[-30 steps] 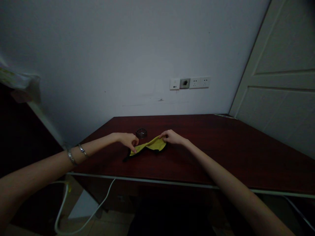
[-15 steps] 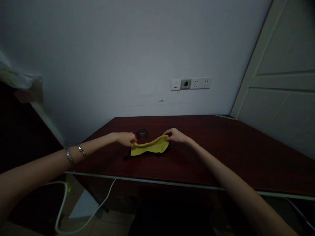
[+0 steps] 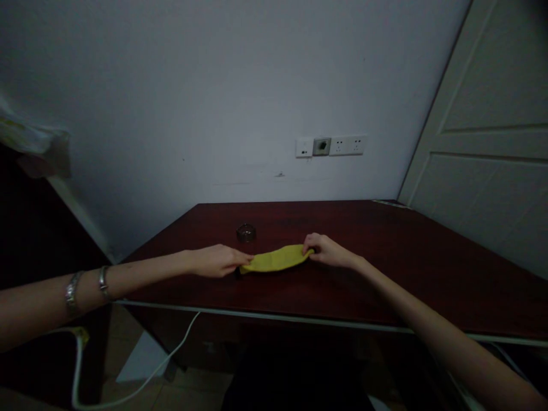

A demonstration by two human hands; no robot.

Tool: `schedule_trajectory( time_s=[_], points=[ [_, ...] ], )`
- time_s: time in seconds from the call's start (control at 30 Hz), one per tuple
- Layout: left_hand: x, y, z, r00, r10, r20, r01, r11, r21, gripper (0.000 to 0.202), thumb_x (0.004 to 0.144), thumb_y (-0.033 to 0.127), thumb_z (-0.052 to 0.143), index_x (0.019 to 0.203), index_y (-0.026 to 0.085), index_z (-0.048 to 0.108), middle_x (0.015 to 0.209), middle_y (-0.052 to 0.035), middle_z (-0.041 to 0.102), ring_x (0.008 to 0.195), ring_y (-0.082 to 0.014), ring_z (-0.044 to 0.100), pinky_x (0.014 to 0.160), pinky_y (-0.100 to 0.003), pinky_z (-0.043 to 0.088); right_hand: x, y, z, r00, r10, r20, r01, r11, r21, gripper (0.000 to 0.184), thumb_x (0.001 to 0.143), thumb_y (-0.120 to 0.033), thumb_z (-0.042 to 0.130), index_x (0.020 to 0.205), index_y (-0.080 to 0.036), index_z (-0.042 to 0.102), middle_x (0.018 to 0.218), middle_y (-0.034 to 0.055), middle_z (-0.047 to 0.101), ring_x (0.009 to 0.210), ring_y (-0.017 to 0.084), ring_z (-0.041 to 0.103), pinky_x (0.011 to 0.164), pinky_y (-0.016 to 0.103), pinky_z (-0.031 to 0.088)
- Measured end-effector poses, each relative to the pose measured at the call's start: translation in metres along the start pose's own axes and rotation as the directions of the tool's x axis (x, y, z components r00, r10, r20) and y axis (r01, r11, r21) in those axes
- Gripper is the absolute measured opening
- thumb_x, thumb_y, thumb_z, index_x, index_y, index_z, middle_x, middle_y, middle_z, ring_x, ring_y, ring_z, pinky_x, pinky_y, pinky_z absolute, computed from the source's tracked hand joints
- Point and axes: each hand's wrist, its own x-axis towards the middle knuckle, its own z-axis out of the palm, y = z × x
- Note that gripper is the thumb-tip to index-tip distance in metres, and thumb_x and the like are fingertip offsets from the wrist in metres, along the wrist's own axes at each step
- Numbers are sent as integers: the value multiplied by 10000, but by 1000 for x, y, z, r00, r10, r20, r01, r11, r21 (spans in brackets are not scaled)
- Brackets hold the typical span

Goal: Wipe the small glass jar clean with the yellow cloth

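Observation:
A yellow cloth (image 3: 276,259) is stretched between my hands, low over the dark red desk (image 3: 363,279). It shows as a narrow strip, and whether its underside touches the desk I cannot tell. My left hand (image 3: 220,261) pinches its left end, fingers pointing right. At the right end, my right hand (image 3: 326,250) grips the cloth between thumb and bent fingers. Just behind the cloth's left part stands a small round glass dish (image 3: 246,233), apart from both hands.
Behind the desk rises a white wall with sockets (image 3: 329,146). A panelled door (image 3: 479,142) stands to the right. A white cable (image 3: 184,342) hangs below the desk's front edge at the left, above a tiled floor.
Both hands have moved right with the cloth, and lower. The cloth was wider with a dark lower edge showing; now it is a narrower yellow strip.

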Motion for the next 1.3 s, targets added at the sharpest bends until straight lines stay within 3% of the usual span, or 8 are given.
schedule_trajectory(
  time_s=[0.2,0.3,0.4,0.53,0.67,0.83,1.07,1.3],
  points=[
    [2,15,19,980,109,164,-40,926,-375,248,789,182,510,997,195,643,1018,-37,671,895,-141,616,808,-209,435,-21,-21,0,941,-10,339,-6,999,48,201,640,-113,581,805,-171,679,835,37,663,865,181,562,813,288,406],
    [14,10,18,984,-11,176,85,905,-417,217,802,236,492,912,157,661,893,-34,687,778,-122,617,711,-184,435,-12,-20,-9,908,69,412,-131,983,125,231,735,-184,526,909,-164,676,832,30,682,760,156,606,715,255,439],
    [25,1,23,958,-274,81,285,930,-233,232,755,304,541,876,147,663,864,-48,672,733,-137,596,626,-199,412,2,-13,-4,961,147,233,-181,975,130,268,792,-236,488,987,-154,654,910,49,684,799,160,622,722,256,456],
    [33,-9,30,890,-411,196,433,898,-82,348,647,463,637,818,161,669,809,-48,663,681,-150,572,533,-209,362,19,-7,19,989,103,107,-109,992,57,304,807,-287,510,1058,-164,632,1056,85,648,961,191,598,849,289,441],
    [37,-21,37,872,-412,265,466,864,-190,386,600,462,672,795,129,667,685,-25,628,571,-109,502,491,-199,322,25,-4,38,988,80,136,-76,997,-30,320,796,-294,545,1071,-152,626,1036,107,639,956,215,591,867,319,433],
    [40,-39,50,829,-418,372,555,700,-449,435,566,537,651,660,112,659,484,15,487,485,-84,402,451,-203,274,26,-2,42,992,91,83,-88,995,-42,244,771,-267,585,986,-170,646,959,83,642,879,194,595,801,293,445],
    [37,-35,46,741,-514,433,670,517,-533,442,510,526,678,680,120,651,616,-11,561,503,-84,437,434,-199,251,19,-2,43,994,106,13,-106,994,-25,163,771,-252,588,912,-184,633,920,55,653,842,175,599,764,280,442],
    [39,-27,44,812,-495,309,581,636,-508,150,546,255,593,577,115,636,486,25,510,498,-88,423,467,-201,300,16,-3,44,992,128,-3,-128,992,-8,135,803,-263,539,892,-202,620,911,35,662,845,168,607,772,281,434]
  ],
)
